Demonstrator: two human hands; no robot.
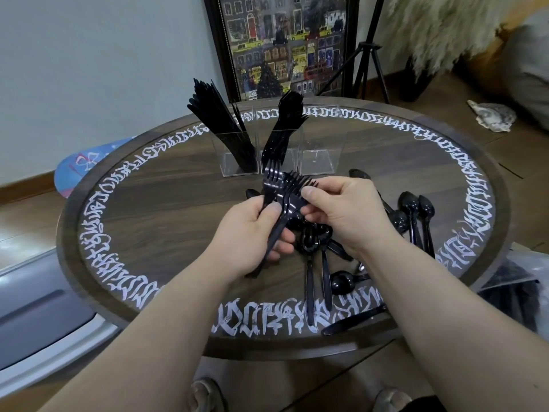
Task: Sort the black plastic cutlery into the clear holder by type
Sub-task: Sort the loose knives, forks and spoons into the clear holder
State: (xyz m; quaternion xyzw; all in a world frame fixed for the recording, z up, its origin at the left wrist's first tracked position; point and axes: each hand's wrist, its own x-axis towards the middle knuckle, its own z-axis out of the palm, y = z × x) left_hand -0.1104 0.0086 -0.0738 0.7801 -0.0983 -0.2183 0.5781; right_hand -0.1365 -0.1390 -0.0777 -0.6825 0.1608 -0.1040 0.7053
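Head view, left hand (pixel 252 233) gripping fork bundle (pixel 285 194), right hand (pixel 341 212) pinching its tines, above table (pixel 166 203)

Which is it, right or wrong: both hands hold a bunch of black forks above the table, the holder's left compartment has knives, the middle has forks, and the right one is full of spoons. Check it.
Wrong in one respect. The head view shows the right compartment of the clear holder empty; the spoons lie loose on the table. The rest stands: the left hand and right hand hold the forks, knives left, forks middle.
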